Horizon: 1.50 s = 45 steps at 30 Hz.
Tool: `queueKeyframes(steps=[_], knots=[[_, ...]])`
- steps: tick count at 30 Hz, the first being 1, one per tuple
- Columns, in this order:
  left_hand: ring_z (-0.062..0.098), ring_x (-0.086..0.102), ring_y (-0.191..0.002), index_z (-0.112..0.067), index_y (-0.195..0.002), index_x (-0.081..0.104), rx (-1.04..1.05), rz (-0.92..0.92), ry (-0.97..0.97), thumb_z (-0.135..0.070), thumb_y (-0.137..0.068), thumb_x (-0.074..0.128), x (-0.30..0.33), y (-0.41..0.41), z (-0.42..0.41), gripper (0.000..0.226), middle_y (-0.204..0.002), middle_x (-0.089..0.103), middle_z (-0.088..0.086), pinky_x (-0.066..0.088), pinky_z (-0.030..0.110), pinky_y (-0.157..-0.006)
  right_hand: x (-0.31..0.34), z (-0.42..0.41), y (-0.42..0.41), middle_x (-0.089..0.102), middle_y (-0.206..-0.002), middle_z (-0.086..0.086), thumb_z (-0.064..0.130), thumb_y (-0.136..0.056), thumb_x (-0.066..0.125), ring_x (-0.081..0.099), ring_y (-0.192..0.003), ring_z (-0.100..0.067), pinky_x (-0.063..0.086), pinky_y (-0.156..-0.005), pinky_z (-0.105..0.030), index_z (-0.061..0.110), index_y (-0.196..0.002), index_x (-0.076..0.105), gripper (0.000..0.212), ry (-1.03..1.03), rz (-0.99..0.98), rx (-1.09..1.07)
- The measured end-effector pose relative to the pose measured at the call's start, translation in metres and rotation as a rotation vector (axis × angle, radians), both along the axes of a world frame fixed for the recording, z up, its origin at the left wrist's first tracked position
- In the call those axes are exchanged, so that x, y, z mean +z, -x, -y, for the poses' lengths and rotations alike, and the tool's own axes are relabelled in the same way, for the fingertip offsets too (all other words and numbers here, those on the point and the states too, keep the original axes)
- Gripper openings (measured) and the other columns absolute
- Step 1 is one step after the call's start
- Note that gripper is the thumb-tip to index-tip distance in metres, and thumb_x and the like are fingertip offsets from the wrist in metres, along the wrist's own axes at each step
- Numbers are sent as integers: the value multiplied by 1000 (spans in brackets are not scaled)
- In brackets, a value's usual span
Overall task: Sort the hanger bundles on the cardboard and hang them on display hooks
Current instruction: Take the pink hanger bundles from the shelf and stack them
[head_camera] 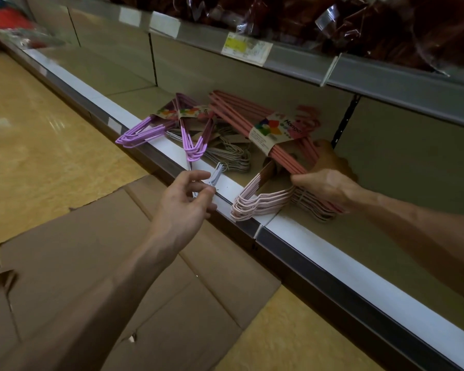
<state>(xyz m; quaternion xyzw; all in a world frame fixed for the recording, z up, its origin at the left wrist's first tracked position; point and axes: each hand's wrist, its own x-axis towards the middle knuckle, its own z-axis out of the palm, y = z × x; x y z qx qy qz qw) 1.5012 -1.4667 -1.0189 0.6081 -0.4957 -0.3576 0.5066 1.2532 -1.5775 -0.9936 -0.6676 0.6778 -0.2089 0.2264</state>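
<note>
Floor: yellowish shop floor (24, 145), glossy, running along the foot of the shelving.
Bottom shelf: beige shelf (386, 236) with a white front strip, carrying all the hanger bundles.
Upper shelf: grey price rail (292, 58) with paper tags; dark red wrapped goods (359, 20) stacked above it.
Cardboard: flattened brown cardboard (134, 269) on the floor against the shelf edge, under the left forearm.
Dark pink bundle: dark pink hangers (239, 116) with a paper label band, tilted up off the shelf, lower end at the right hand.
Pale pink bundle: pale pink hangers (263, 202) lying on the shelf, one corner poking over the front strip, just beside the right hand.
Purple bundles: two purple hanger bundles (150, 129) with label bands, tips overhanging the shelf front.
Grey hangers: grey wire hangers (231, 153) flat on the shelf between the purple and pink ones.
Right hand: right hand (330, 186), fingers curled around the dark pink bundle's lower end.
Left hand: left hand (185, 202), over the shelf edge, fingers loosely spread; thumb and forefinger sit at a small whitish hanger tip (216, 174). Cannot tell if they pinch it.
</note>
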Motion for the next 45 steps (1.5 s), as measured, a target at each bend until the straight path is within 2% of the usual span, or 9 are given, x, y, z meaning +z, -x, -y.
queueKeyframes(steps=[3, 6, 9, 14, 20, 27, 35, 42, 45], knots=[[13, 69, -87, -26, -128, 54, -7, -55, -3, -23, -99, 56, 9, -4, -6, 29, -107, 64, -2, 59, 29, -76, 7, -19, -10, 58, -70, -1, 33, -83, 75, 57, -58, -17, 48, -52, -28, 9, -99, 56, 35, -13, -75, -7], [14, 69, -89, -23, -129, 52, 16, -109, -16, -24, -98, 57, 16, -18, -16, 31, -107, 65, -1, 59, 32, -78, 4, -33, -29, 67, -106, -5, 37, -73, 82, 67, -85, -22, 61, -74, -39, 18, -138, 40, 80, 118, -61, 94], [16, 71, -88, -21, -131, 51, 79, -164, -49, -31, -96, 61, 18, -41, -27, 38, -111, 66, 2, 58, 31, -73, 1, -49, -54, 60, -122, 2, 55, -59, 80, 66, -102, -22, 59, -88, -46, 33, -147, 26, 105, 131, 0, 214], [25, 70, -94, -12, -141, 43, 272, -444, -155, -33, -91, 68, 26, -83, -42, 60, -124, 61, 11, 59, 35, -75, -7, -75, -101, 60, -116, 8, 54, -58, 79, 67, -97, -17, 61, -83, -42, 44, -143, 24, 102, 100, 19, 371], [29, 67, -104, -15, -145, 38, 514, -700, -55, -32, -90, 70, 34, -129, -67, 66, -118, 65, 12, 55, 53, -91, -26, -109, -153, 61, -121, 5, 51, -65, 80, 62, -103, -14, 56, -91, -37, 36, -149, 27, 100, 116, 67, 547], [27, 67, -95, -17, -142, 35, 827, -814, 104, -34, -85, 75, 41, -181, -104, 72, -112, 60, 8, 59, 53, -79, -41, -143, -201, 56, -119, 18, 60, -60, 80, 60, -109, -8, 57, -92, -38, 54, -141, 23, 99, 29, 188, 760], [30, 70, -92, -26, -133, 34, 984, -868, 339, -41, -86, 73, 57, -239, -149, 63, -115, 63, 6, 59, 56, -75, -48, -168, -237, 54, -119, 12, 50, -66, 85, 60, -106, -7, 58, -90, -31, 42, -146, 26, 100, -30, 311, 911], [34, 70, -95, -23, -139, 38, 970, -863, 428, -48, -92, 62, 59, -252, -162, 58, -124, 59, 7, 60, 56, -70, -38, -173, -259, 58, -120, 4, 66, -65, 80, 68, -98, -11, 61, -82, -32, 42, -145, 27, 98, -333, 404, 923], [37, 72, -92, -22, -140, 43, 869, -883, 429, -54, -91, 59, 58, -258, -167, 60, -126, 60, 9, 60, 55, -70, -30, -172, -267, 60, -117, -9, 70, -70, 69, 68, -86, -21, 60, -81, -48, 31, -144, 40, 89, -635, 587, 775]])
